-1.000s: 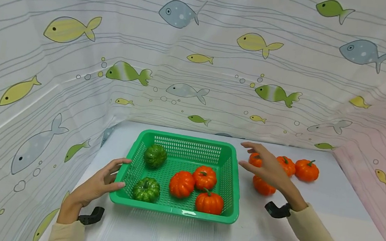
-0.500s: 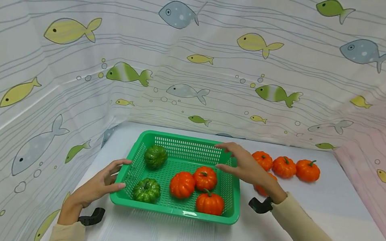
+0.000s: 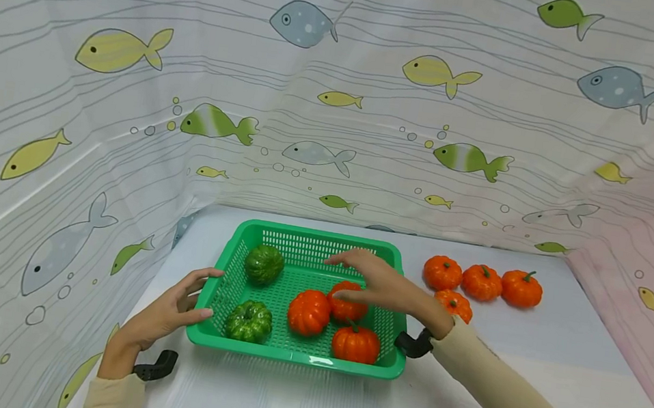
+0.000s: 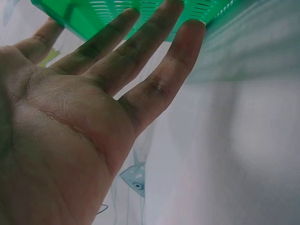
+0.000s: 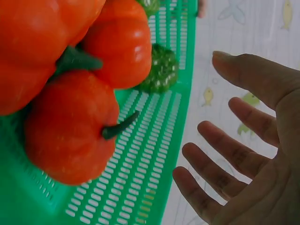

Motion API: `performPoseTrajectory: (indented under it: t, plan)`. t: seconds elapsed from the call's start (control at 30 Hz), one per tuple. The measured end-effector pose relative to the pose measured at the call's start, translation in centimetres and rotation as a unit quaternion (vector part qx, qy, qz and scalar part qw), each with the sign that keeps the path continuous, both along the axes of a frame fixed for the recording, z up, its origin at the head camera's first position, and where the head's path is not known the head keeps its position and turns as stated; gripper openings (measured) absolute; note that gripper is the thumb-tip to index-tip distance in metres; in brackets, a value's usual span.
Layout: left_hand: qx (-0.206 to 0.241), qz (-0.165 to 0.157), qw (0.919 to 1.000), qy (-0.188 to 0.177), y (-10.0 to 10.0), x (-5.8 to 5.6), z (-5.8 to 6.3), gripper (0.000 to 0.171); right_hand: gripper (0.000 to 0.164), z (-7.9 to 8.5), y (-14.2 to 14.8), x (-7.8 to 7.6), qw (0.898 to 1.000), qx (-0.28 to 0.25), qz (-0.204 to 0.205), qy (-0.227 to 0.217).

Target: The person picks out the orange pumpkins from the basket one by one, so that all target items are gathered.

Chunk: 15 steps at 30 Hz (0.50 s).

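A green plastic basket (image 3: 294,358) stands on the table, with two green pumpkins (image 3: 249,321) along its left side and three orange pumpkins (image 3: 309,313) toward the middle and right. My left hand (image 3: 172,308) is at the basket's left rim, fingertips right at the edge. In the left wrist view, the left fingers (image 4: 161,84) stretch toward the basket wall. Over the basket's right half hovers my right hand (image 3: 375,283), fingers spread and holding nothing, partly covering the rear orange pumpkin (image 3: 343,313). The right wrist view shows a stemmed orange pumpkin (image 5: 70,126) beyond the palm.
Several more orange pumpkins (image 3: 482,283) sit on the white table (image 3: 504,365) to the right of the basket, at the back. A fish-patterned sheet (image 3: 375,121) encloses the table behind and on both sides.
My right hand has moved left, from beside the pumpkins on the table to over the basket, uncovering those pumpkins. The left hand and the basket contents look the same.
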<state>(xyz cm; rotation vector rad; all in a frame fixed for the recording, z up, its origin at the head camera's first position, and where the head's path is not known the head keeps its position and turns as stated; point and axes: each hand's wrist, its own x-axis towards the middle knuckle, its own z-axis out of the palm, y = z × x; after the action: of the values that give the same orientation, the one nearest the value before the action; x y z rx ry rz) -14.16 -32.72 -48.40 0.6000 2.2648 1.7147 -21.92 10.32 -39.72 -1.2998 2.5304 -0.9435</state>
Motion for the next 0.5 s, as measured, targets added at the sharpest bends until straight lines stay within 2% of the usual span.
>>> performPoseTrajectory:
  t: [0.23, 0.5]
  plan:
    - [-0.001, -0.003, 1.0, -0.004, -0.1, 0.1, -0.1, 0.067, 0.052, -0.2, -2.3, 0.1, 0.998, 0.045, 0.048, 0.007]
    - [0.003, -0.007, 0.9999, 0.007, -0.2, 0.0, -0.1, 0.066, 0.053, -1.4, -4.1, -0.1, 0.988, 0.111, 0.106, -0.017]
